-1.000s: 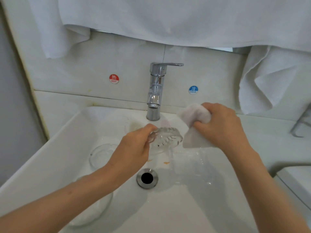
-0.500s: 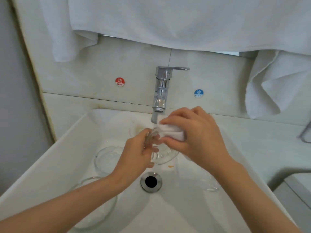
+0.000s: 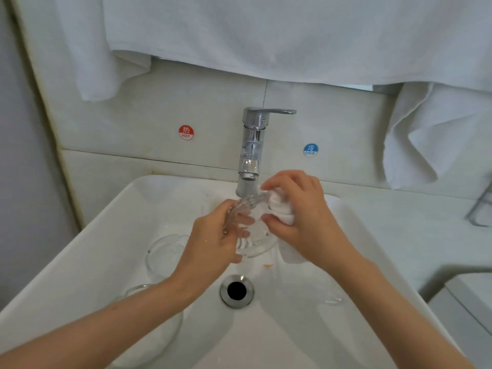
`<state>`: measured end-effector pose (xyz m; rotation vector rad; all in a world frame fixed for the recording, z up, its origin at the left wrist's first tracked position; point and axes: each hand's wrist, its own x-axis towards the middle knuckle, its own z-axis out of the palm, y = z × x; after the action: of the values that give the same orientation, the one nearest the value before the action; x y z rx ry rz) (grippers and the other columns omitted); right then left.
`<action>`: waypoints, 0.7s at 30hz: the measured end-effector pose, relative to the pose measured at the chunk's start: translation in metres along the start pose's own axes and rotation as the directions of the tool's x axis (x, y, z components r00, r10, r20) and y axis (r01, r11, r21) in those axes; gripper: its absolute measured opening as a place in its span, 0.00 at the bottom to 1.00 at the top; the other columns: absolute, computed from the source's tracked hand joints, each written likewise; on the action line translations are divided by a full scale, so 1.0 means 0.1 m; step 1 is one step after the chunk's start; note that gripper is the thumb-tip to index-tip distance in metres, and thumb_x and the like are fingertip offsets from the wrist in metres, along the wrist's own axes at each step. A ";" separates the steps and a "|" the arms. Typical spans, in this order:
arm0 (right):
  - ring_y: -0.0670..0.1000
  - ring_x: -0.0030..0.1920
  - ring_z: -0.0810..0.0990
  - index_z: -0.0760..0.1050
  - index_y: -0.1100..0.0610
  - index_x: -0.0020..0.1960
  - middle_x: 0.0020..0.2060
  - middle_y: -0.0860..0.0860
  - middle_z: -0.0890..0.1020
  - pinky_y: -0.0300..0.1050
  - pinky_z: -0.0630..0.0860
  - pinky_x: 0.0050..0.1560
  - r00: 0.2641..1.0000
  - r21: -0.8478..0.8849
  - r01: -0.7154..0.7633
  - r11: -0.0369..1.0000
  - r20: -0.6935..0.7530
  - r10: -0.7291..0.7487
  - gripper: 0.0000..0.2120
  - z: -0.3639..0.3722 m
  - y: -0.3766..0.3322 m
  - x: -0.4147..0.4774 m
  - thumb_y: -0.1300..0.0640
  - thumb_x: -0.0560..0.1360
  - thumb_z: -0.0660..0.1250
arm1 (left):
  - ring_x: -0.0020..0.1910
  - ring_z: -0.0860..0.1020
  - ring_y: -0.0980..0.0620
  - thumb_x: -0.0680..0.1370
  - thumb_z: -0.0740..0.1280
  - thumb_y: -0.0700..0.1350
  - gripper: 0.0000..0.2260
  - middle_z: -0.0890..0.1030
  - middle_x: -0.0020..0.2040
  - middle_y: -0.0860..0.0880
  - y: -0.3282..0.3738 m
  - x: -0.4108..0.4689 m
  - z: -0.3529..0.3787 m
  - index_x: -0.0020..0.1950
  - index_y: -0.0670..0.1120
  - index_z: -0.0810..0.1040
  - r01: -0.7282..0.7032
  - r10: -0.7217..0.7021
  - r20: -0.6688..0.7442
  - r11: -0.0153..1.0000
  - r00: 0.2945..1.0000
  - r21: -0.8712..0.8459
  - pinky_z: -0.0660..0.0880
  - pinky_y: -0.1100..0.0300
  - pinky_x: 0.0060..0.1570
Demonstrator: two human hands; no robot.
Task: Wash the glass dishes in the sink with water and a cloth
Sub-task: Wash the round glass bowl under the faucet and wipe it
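My left hand (image 3: 213, 235) grips the dish (image 3: 253, 245) mid-frame under the tap (image 3: 251, 145); my right hand (image 3: 306, 222) clutches the cloth (image 3: 281, 211) against it. Scrubbing step, I judge; next I'd rotate the dish.

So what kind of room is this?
Most likely a bathroom: a white basin sink with a chrome tap, a hot sticker and cold sticker on the tiled wall, and white towels hanging above.

Four glass dishes (image 3: 251, 245), one cloth (image 3: 282, 210), one tap (image 3: 253, 145)
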<state>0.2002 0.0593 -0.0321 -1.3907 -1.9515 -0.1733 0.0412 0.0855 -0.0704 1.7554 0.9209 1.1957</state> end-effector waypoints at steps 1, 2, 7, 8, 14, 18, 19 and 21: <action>0.48 0.49 0.70 0.71 0.53 0.58 0.47 0.43 0.72 0.24 0.62 0.51 0.991 0.056 -0.113 0.992 0.075 0.108 0.17 -0.02 0.02 -0.01 0.54 0.71 0.69 | 0.42 0.82 0.58 0.77 0.58 0.31 0.18 0.82 0.44 0.56 0.03 0.01 0.00 0.46 0.55 0.75 0.004 -0.005 -0.019 0.997 1.000 -0.071 0.79 0.59 0.29; 0.45 0.46 0.73 0.68 0.51 0.59 0.44 0.42 0.73 0.23 0.64 0.47 0.963 0.113 -0.221 0.969 0.185 0.198 0.16 -0.02 0.03 -0.03 0.55 0.73 0.68 | 0.43 0.82 0.57 0.78 0.58 0.31 0.17 0.83 0.45 0.56 0.06 0.02 -0.02 0.46 0.54 0.75 -0.003 -0.001 -0.033 0.993 0.999 -0.114 0.79 0.59 0.29; 0.48 0.47 0.79 0.75 0.56 0.55 0.44 0.49 0.82 0.40 0.74 0.50 0.923 0.360 -0.385 0.850 0.172 0.346 0.08 0.11 0.03 -0.05 0.58 0.75 0.65 | 0.46 0.83 0.53 0.79 0.59 0.32 0.13 0.84 0.47 0.51 0.01 0.08 -0.08 0.47 0.50 0.75 0.045 -0.044 0.009 0.980 0.999 -0.194 0.81 0.53 0.33; 0.49 0.46 0.79 0.76 0.57 0.53 0.44 0.50 0.82 0.37 0.73 0.48 0.920 0.330 -0.393 0.859 0.145 0.365 0.07 0.11 0.03 -0.05 0.59 0.76 0.65 | 0.47 0.83 0.52 0.78 0.59 0.31 0.14 0.84 0.47 0.52 -0.01 0.07 -0.06 0.47 0.51 0.75 0.060 -0.054 0.040 0.982 0.998 -0.179 0.81 0.53 0.35; 0.52 0.51 0.79 0.77 0.53 0.58 0.49 0.51 0.83 0.42 0.72 0.51 0.947 -0.008 -0.306 0.952 0.098 0.305 0.11 0.07 0.08 -0.09 0.59 0.76 0.65 | 0.43 0.80 0.62 0.77 0.64 0.40 0.11 0.82 0.46 0.57 -0.09 0.03 0.02 0.47 0.58 0.72 -0.085 0.062 0.114 0.975 0.992 0.208 0.78 0.64 0.43; 0.53 0.57 0.77 0.71 0.52 0.67 0.57 0.51 0.81 0.44 0.71 0.56 0.977 -0.143 -0.097 0.985 0.175 0.121 0.19 0.12 -0.01 -0.12 0.60 0.76 0.64 | 0.37 0.81 0.55 0.79 0.61 0.41 0.08 0.82 0.40 0.53 -0.09 0.03 0.00 0.45 0.53 0.73 -0.098 0.060 0.138 0.954 0.989 0.284 0.79 0.56 0.36; 0.51 0.57 0.77 0.70 0.51 0.68 0.57 0.50 0.80 0.39 0.69 0.56 0.975 -0.096 -0.090 0.991 0.193 0.107 0.21 0.11 -0.02 -0.11 0.60 0.76 0.64 | 0.36 0.81 0.57 0.79 0.60 0.39 0.10 0.82 0.39 0.54 -0.11 0.03 0.00 0.43 0.54 0.73 -0.074 0.041 0.123 0.960 0.992 0.270 0.78 0.59 0.34; 0.45 0.53 0.77 0.70 0.48 0.66 0.55 0.45 0.80 0.28 0.67 0.54 0.971 0.069 -0.145 0.987 0.200 0.128 0.21 0.02 0.01 -0.08 0.59 0.74 0.67 | 0.36 0.82 0.58 0.79 0.60 0.37 0.11 0.82 0.39 0.55 -0.13 0.04 -0.03 0.43 0.54 0.73 -0.054 0.032 0.088 0.963 0.996 0.264 0.79 0.60 0.34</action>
<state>0.2014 0.0546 -0.0381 -1.5288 -1.9862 0.1127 0.0383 0.0952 -0.0804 2.0322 1.0368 1.0545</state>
